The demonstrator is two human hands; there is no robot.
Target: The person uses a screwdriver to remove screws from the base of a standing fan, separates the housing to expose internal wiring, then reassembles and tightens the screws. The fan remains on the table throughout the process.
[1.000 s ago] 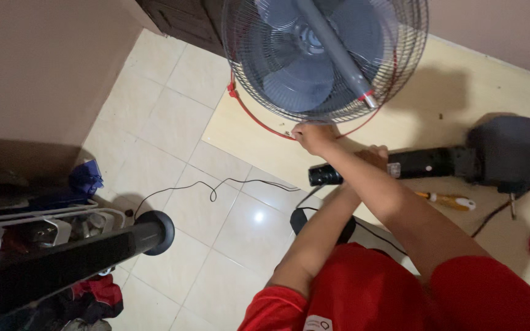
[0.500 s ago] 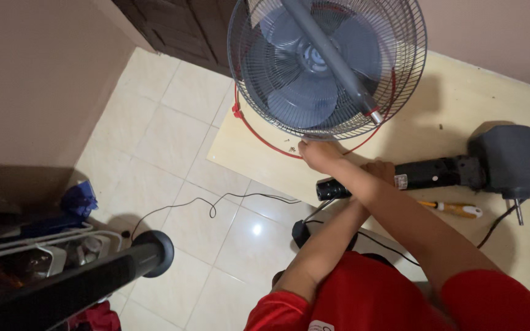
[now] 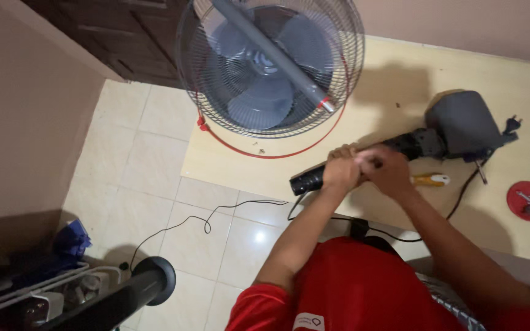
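Both my hands meet on a black fan neck tube (image 3: 307,179) that lies on a pale wooden board (image 3: 228,160). My left hand (image 3: 341,169) wraps around the tube near its free end. My right hand (image 3: 386,170) presses against the left one, closed over the same tube. The tube runs right to a grey motor housing (image 3: 464,124). A wire fan cage (image 3: 269,64) with grey blades and a grey bar across it stands at the board's far side, with a red ring (image 3: 259,152) under it.
A yellow-handled screwdriver (image 3: 430,179) lies just right of my hands. A red round cap (image 3: 528,200) holding small screws sits at the right. A black cord (image 3: 207,222) trails over the tiled floor. A black pole (image 3: 131,293) and clutter lie at lower left.
My right hand has come off the fan cage's lower rim and dropped onto the black tube beside my left hand. The view has shifted, so the cage sits further left and higher.
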